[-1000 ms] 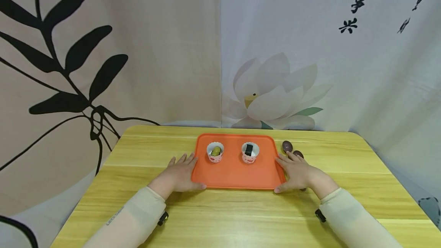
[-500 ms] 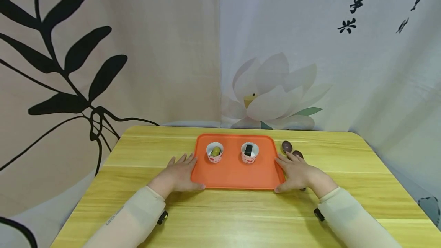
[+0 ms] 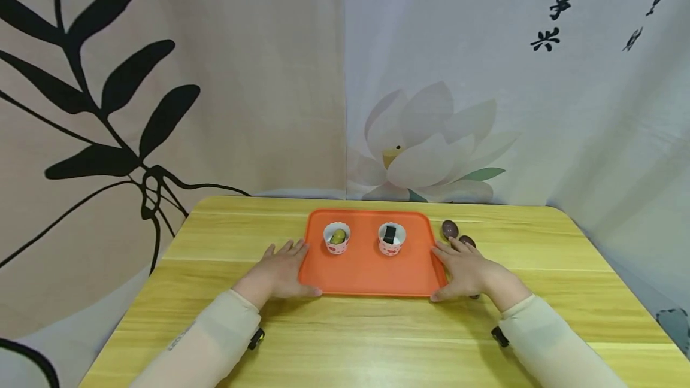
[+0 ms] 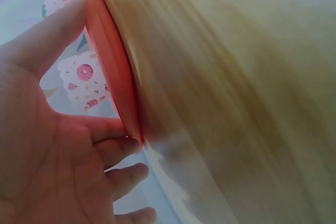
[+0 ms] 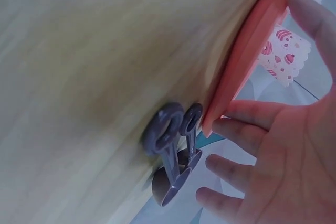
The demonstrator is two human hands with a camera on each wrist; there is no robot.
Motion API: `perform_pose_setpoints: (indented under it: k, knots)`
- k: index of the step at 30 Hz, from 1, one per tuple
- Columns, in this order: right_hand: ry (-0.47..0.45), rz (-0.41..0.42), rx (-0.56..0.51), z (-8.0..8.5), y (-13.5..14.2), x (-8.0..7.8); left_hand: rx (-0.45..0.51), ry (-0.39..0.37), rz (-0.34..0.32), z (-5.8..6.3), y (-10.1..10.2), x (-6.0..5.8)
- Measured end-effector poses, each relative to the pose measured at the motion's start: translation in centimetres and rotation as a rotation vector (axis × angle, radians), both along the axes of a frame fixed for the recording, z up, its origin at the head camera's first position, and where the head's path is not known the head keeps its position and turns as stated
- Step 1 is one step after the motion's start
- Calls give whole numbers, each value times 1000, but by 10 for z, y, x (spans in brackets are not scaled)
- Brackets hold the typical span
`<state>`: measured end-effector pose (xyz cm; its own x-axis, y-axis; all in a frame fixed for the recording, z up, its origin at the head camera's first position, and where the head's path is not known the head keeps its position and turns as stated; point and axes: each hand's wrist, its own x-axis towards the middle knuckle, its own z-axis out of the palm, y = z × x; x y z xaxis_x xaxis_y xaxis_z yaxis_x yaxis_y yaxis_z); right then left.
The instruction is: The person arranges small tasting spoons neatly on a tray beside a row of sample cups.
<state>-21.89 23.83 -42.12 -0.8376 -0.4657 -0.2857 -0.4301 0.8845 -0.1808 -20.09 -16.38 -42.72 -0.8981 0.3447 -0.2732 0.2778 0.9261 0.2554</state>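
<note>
An orange tray [image 3: 372,277] lies on the table, with my hands at its two sides. My left hand [image 3: 279,274] touches the left edge, thumb at the near corner, fingers extended and spread. Likewise, my right hand [image 3: 463,271] rests against the right edge. On the tray stand two patterned paper cups: the left cup [image 3: 336,249] holds a yellow-green lump, the right cup [image 3: 389,249] a small black block. Two dark brown measuring spoons [image 5: 172,174] lie beside my right hand, which partly hides them in the head view.
The wooden table [image 3: 345,340] has its far edge just behind the tray. Beyond it hangs a pale curtain [image 3: 269,76] printed with leaves, a lotus and characters. Black wrist devices are strapped at both sleeves.
</note>
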Motion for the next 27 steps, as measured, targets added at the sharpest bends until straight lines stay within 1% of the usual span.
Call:
perform_pose_setpoints:
  k: [6,16,19,24,27]
  knots:
    - [1,-5,-12,3,0,3,5,-9,11,2,2,0]
    - [2,-22,-54,5,1,6,-22,-21,16,0,2,-1]
    - [6,-22,-83,6,4,8,-13,-30,19,0,2,-1]
    - [1,-69,-161,14,8,12,-7,-36,29,1,3,-1]
    - [3,-85,-180,19,10,14,-8,-36,31,1,3,-1]
